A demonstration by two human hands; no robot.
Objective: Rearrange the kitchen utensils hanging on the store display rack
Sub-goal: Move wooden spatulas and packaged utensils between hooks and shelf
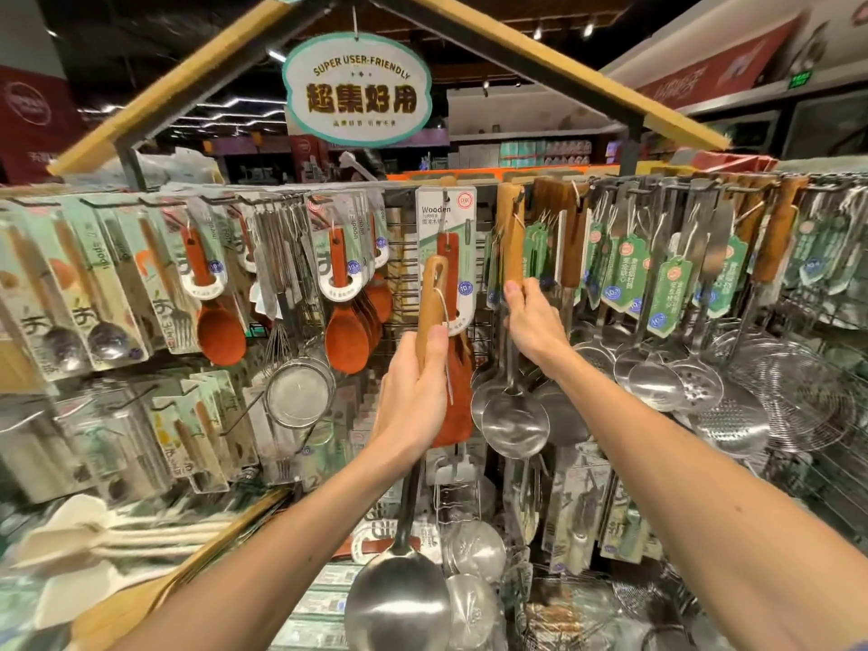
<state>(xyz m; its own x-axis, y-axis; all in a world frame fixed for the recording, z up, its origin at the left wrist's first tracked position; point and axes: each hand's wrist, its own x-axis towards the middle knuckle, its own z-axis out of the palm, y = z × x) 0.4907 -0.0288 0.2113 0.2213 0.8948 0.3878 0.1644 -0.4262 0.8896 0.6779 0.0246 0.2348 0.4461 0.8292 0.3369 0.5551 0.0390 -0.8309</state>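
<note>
My left hand (415, 392) grips the wooden handle of a steel ladle (399, 599), held off the rack, its bowl hanging low near my forearm. A white string loop dangles from the handle's top. My right hand (533, 319) pinches the lower end of another wooden-handled ladle (512, 237) that still hangs from a hook on the display rack (657, 185); its steel bowl (514, 422) hangs below my wrist. Behind my hands hangs a carded wooden turner (446, 223).
Carded wooden spoons (343, 284) and a whisk and strainer (298, 392) hang to the left. Steel ladles and skimmers with green tags (676, 293) crowd the right. Wire baskets (798, 397) sit far right. An oval sign (357, 89) hangs overhead under a wooden roof frame.
</note>
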